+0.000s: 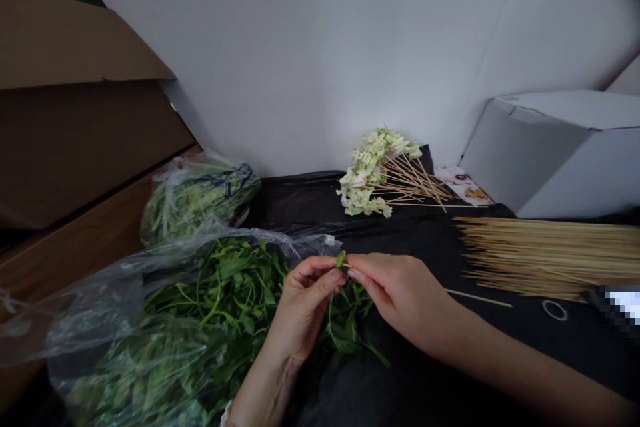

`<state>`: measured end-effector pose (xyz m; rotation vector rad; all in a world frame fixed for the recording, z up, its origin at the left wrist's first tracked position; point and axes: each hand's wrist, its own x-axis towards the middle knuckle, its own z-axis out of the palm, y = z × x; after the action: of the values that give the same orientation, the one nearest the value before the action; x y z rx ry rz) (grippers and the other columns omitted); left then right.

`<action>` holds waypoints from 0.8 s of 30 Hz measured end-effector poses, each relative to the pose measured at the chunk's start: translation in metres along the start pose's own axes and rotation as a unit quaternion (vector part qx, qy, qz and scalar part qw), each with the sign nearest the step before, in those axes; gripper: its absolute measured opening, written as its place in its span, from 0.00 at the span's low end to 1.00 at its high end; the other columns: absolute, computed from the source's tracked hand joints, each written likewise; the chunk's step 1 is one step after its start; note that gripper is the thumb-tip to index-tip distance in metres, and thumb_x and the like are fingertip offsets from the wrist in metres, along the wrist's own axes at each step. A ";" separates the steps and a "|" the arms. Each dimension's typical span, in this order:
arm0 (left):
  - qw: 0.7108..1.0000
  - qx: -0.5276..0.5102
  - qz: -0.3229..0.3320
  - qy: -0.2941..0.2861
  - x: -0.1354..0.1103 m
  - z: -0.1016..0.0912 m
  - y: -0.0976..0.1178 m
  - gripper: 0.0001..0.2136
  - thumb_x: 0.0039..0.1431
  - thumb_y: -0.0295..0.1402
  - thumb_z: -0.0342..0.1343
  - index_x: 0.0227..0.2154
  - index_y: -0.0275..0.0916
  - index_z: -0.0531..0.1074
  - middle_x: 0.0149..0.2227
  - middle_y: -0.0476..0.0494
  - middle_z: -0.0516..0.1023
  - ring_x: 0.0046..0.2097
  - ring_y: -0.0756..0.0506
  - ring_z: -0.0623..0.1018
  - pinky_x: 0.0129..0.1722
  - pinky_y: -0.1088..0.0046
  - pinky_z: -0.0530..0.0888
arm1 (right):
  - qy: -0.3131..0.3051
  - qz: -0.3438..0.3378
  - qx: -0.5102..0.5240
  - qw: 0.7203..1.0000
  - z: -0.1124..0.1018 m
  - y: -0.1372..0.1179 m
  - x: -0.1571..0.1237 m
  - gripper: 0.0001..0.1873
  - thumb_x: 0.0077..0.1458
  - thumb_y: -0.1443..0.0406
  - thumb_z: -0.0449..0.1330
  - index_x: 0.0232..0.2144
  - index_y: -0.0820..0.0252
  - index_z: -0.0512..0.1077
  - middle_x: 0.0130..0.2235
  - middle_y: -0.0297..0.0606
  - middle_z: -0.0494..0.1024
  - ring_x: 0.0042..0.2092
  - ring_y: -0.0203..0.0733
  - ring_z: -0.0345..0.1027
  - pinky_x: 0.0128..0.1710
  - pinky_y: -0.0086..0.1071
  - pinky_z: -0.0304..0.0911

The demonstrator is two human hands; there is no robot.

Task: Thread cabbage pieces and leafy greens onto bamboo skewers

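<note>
My left hand (pixel 309 303) pinches a leafy green (pixel 341 259) between thumb and fingers. Closed round a thin wooden skewer (pixel 480 297), my right hand (pixel 403 287) meets the left at the fingertips. The skewer's light tip shows at the green, while its other end sticks out to the right behind my right hand. Whether the tip passes through the green, I cannot tell. More leaves and stems hang below my fingers. Just left of my hands, a heap of leafy greens (pixel 235 280) spills from an open clear plastic bag (pixel 100 307).
Skewers with pale cabbage pieces (pixel 367 170) lie by the wall. Many bare skewers (pixel 545 257) lie at the right, near a ring (pixel 555 310) and a blurred-out device (pixel 623 303). Another bag of greens (pixel 200 197), a cardboard box (pixel 75 140) and a white box (pixel 555 153) stand around.
</note>
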<state>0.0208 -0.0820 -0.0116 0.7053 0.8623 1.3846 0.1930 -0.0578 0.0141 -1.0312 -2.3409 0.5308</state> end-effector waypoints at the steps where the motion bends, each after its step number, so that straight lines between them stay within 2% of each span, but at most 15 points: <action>1: 1.000 -0.002 0.002 0.003 0.000 0.000 0.000 0.10 0.41 0.29 0.73 0.29 0.39 0.81 0.28 0.49 0.81 0.30 0.54 0.77 0.34 0.81 0.73 | 0.001 -0.001 0.003 1.000 0.000 0.000 0.000 0.15 0.67 0.63 0.47 0.41 0.55 0.75 0.36 0.38 0.79 0.38 0.41 0.73 0.40 0.33 0.63; 7: 0.999 -0.018 0.043 0.026 0.004 -0.002 0.006 0.10 0.42 0.30 0.73 0.30 0.39 0.81 0.27 0.50 0.80 0.30 0.54 0.76 0.34 0.81 0.73 | 0.017 0.002 0.013 1.000 -0.003 0.001 0.001 0.13 0.66 0.64 0.49 0.38 0.58 0.74 0.36 0.38 0.78 0.38 0.40 0.71 0.40 0.33 0.62; 11: 0.998 0.033 0.048 -0.004 0.003 -0.001 0.002 0.08 0.43 0.29 0.72 0.28 0.38 0.81 0.29 0.50 0.80 0.30 0.54 0.76 0.34 0.81 0.73 | 0.013 -0.012 0.039 0.999 0.000 0.001 0.001 0.12 0.66 0.66 0.50 0.35 0.58 0.72 0.32 0.35 0.76 0.33 0.37 0.68 0.36 0.30 0.60; 13: 0.996 0.062 0.056 -0.014 0.002 0.000 -0.001 0.08 0.45 0.31 0.71 0.30 0.39 0.80 0.32 0.48 0.81 0.32 0.52 0.77 0.36 0.79 0.73 | 0.023 -0.020 0.046 0.998 -0.002 0.003 0.002 0.11 0.66 0.66 0.50 0.33 0.59 0.71 0.30 0.33 0.74 0.31 0.36 0.67 0.34 0.29 0.58; 15: 0.992 0.101 0.081 -0.003 0.002 0.000 -0.002 0.09 0.50 0.35 0.68 0.35 0.40 0.80 0.35 0.47 0.81 0.35 0.50 0.78 0.38 0.76 0.74 | 0.061 -0.023 0.051 0.997 -0.009 0.007 0.003 0.11 0.66 0.67 0.50 0.33 0.59 0.70 0.29 0.33 0.73 0.30 0.35 0.66 0.32 0.29 0.57; 17: 0.976 0.179 0.126 0.021 0.000 0.000 -0.002 0.09 0.55 0.36 0.64 0.37 0.41 0.78 0.35 0.47 0.81 0.35 0.49 0.78 0.37 0.76 0.74 | 0.129 -0.020 0.049 0.990 -0.020 0.011 0.005 0.10 0.66 0.68 0.50 0.34 0.59 0.70 0.28 0.32 0.72 0.29 0.34 0.65 0.31 0.28 0.57; 19: 0.932 0.311 0.186 0.007 -0.002 0.000 -0.005 0.04 0.58 0.34 0.61 0.34 0.40 0.76 0.32 0.48 0.79 0.33 0.50 0.77 0.35 0.76 0.73 | 0.205 -0.009 0.039 0.978 -0.033 0.015 0.007 0.10 0.66 0.67 0.50 0.33 0.58 0.69 0.27 0.30 0.72 0.27 0.32 0.63 0.30 0.27 0.56; 20: 0.896 0.387 0.217 -0.026 -0.004 0.000 -0.008 0.02 0.59 0.32 0.60 0.33 0.40 0.75 0.31 0.48 0.78 0.33 0.49 0.76 0.35 0.75 0.72 | 0.235 -0.002 0.034 0.971 -0.038 0.017 0.007 0.10 0.66 0.67 0.50 0.33 0.58 0.69 0.26 0.30 0.71 0.25 0.32 0.63 0.29 0.27 0.56; 23: 0.746 0.577 0.292 -0.158 -0.007 0.001 -0.021 0.05 0.63 0.28 0.54 0.39 0.39 0.75 0.37 0.44 0.79 0.40 0.45 0.77 0.42 0.69 0.73 | 0.293 0.013 0.024 0.956 -0.051 0.020 0.008 0.10 0.65 0.66 0.51 0.31 0.58 0.69 0.25 0.29 0.71 0.24 0.32 0.62 0.29 0.28 0.57; 24: 0.700 0.619 0.306 -0.185 -0.008 0.001 -0.026 0.06 0.63 0.28 0.54 0.40 0.39 0.74 0.40 0.42 0.79 0.42 0.44 0.76 0.44 0.66 0.73 | 0.306 0.014 0.022 0.952 -0.053 0.021 0.008 0.10 0.65 0.66 0.51 0.31 0.58 0.69 0.24 0.29 0.71 0.24 0.32 0.62 0.29 0.28 0.57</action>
<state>0.0356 -0.0918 -0.0325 2.4119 1.2365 0.9446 0.2322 -0.0308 0.0468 -1.0291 -1.7600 0.2224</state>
